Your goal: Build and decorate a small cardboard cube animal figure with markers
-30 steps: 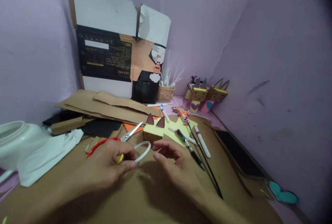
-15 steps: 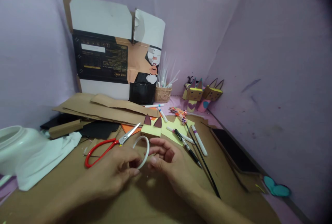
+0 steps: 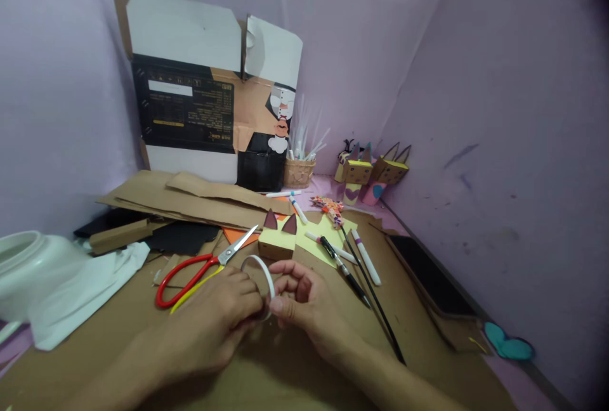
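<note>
A narrow white ring (image 3: 265, 271), which looks like a thin roll of tape, stands upright between my two hands. My left hand (image 3: 228, 306) is closed on its lower left side, the fingers curled and partly hiding it. My right hand (image 3: 302, 306) has its thumb and curled fingertips on the ring's right edge. Just beyond the hands sits a small cardboard box (image 3: 277, 243) with a yellow top and two dark pointed ears. Red-handled scissors (image 3: 209, 265) lie left of it, and a yellow strip (image 3: 195, 290) lies beside my left hand.
A black pen (image 3: 349, 281), white markers (image 3: 366, 259) and a thin black stick (image 3: 380, 316) lie to the right. Farther right rests a phone (image 3: 435, 278). A white pot (image 3: 28, 265) stands at left. Cardboard sheets (image 3: 190, 198) and a basket of sticks (image 3: 299, 173) are behind.
My left hand has rolled over and shifted slightly right, curling its fingers. The right thumb and fingers have closed in on the ring. More of the yellow strip shows by the scissors.
</note>
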Motion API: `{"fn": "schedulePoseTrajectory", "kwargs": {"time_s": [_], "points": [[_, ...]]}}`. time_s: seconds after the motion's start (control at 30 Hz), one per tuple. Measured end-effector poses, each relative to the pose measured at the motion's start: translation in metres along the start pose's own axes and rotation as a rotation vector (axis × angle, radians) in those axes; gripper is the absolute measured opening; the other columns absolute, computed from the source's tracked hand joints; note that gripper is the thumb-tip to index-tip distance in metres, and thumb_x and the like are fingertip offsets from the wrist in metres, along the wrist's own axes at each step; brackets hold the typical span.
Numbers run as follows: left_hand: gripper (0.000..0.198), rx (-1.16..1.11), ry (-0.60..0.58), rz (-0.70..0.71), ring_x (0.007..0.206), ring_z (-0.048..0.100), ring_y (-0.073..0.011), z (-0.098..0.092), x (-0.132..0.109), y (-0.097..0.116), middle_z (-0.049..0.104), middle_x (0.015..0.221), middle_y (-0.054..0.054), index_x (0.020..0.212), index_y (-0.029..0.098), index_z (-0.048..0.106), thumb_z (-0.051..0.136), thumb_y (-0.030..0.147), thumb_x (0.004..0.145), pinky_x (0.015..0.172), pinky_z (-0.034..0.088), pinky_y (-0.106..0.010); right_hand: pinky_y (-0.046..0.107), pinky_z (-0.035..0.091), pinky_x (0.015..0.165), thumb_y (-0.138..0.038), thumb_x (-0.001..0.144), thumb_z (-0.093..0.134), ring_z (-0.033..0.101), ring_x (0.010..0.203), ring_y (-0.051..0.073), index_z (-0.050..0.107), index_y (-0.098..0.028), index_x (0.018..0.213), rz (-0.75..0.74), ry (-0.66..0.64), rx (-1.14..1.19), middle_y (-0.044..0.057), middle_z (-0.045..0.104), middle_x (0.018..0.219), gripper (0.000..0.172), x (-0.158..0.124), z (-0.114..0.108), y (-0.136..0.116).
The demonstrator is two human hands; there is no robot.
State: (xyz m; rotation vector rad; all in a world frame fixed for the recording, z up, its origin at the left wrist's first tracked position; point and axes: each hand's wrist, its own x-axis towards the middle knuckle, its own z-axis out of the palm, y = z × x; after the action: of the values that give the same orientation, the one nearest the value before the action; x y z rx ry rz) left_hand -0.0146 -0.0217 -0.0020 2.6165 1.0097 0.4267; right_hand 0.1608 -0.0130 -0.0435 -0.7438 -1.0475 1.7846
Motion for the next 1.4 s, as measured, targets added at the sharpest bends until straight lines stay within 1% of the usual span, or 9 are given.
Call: {"fn": "schedulePoseTrajectory", "kwargs": {"time_s": [0.1,0.23,0.3,0.43,0.5,0.73,0.83,1.03,1.4], "points": [[0.016,-0.117,0.060,-0.052,0.080,0.060,-0.0161,-0.001,-0.003,0.002,0.067,0.082,0.001,0.086,0.025,0.064,0.051,0.016,0.082,0.073,0.044,-0.026,0.017,0.040,0.044,-0.031,0.061,0.080,0.049,0.050,0.007,0.065,-0.018,0.092,-0.015,0.019,-0.059,-0.003,0.059,0.068,0.037,0.000,0.001,-0.005],[0.010,-0.250,0.635,-0.480,0.071,0.059,-0.0152,-0.012,-0.006,-0.001,0.064,0.077,0.001,0.081,0.022,0.060,0.054,0.030,0.083,0.067,0.046,-0.025,0.018,0.042,0.047,-0.035,0.067,0.075,0.049,0.052,0.006,0.067,-0.019,0.087,-0.082,0.087,-0.082,-0.002,0.060,0.073,0.026,0.002,0.000,-0.012],[0.018,-0.432,0.745,-0.618,0.068,0.057,-0.0150,-0.017,-0.006,-0.008,0.064,0.080,0.000,0.087,0.021,0.060,0.059,0.037,0.079,0.062,0.045,-0.025,0.019,0.041,0.047,-0.035,0.067,0.075,0.049,0.049,0.006,0.066,-0.018,0.082,-0.099,0.130,-0.089,-0.003,0.058,0.069,0.025,0.004,0.000,-0.013],[0.044,-0.995,0.296,-0.523,0.047,0.043,-0.0082,-0.018,-0.006,-0.022,0.065,0.081,-0.006,0.091,0.015,0.064,0.057,0.055,0.075,0.041,0.029,-0.022,0.020,0.042,0.048,-0.035,0.063,0.078,0.052,0.048,0.007,0.064,-0.017,0.077,-0.095,0.180,-0.106,-0.004,0.059,0.065,0.027,0.005,0.001,-0.010],[0.047,-1.106,0.146,-0.477,0.043,0.039,-0.0053,-0.017,-0.006,-0.023,0.066,0.085,-0.008,0.093,0.013,0.065,0.057,0.056,0.075,0.038,0.023,-0.021,0.020,0.043,0.050,-0.033,0.063,0.078,0.054,0.049,0.008,0.063,-0.016,0.075,-0.095,0.210,-0.122,-0.004,0.059,0.064,0.026,0.005,0.002,-0.009],[0.031,-0.798,-0.073,-0.505,0.043,0.036,-0.0067,-0.034,0.001,-0.004,0.058,0.055,0.000,0.074,0.013,0.068,0.059,0.042,0.071,0.043,0.025,-0.020,0.020,0.041,0.048,-0.030,0.064,0.074,0.051,0.049,0.008,0.066,-0.015,0.080,-0.119,0.222,-0.271,-0.001,0.062,0.066,0.023,0.006,-0.005,-0.007],[0.025,-0.713,-0.080,-0.459,0.048,0.038,-0.0088,-0.034,0.001,-0.003,0.056,0.051,0.001,0.061,0.015,0.067,0.057,0.035,0.070,0.047,0.026,-0.021,0.020,0.038,0.048,-0.029,0.068,0.070,0.048,0.048,0.009,0.070,-0.017,0.090,-0.164,0.174,-0.377,-0.003,0.058,0.057,0.025,0.003,-0.007,-0.007],[0.021,-0.811,-0.113,-0.431,0.052,0.039,-0.0097,-0.017,-0.003,-0.005,0.049,0.053,0.003,0.064,0.015,0.069,0.055,0.030,0.070,0.051,0.028,-0.020,0.019,0.040,0.049,-0.025,0.073,0.067,0.050,0.051,0.008,0.070,-0.019,0.088,-0.268,0.009,-0.424,-0.001,0.062,0.070,0.016,-0.003,-0.002,-0.008],[0.027,-0.676,-0.103,-0.401,0.054,0.045,-0.0094,-0.026,0.002,-0.002,0.053,0.055,0.003,0.061,0.016,0.065,0.051,0.032,0.077,0.051,0.029,-0.019,0.021,0.042,0.056,-0.021,0.074,0.064,0.055,0.062,0.012,0.068,-0.016,0.077,-0.320,0.043,-0.576,0.002,0.064,0.070,0.007,-0.002,-0.006,-0.007]]}}
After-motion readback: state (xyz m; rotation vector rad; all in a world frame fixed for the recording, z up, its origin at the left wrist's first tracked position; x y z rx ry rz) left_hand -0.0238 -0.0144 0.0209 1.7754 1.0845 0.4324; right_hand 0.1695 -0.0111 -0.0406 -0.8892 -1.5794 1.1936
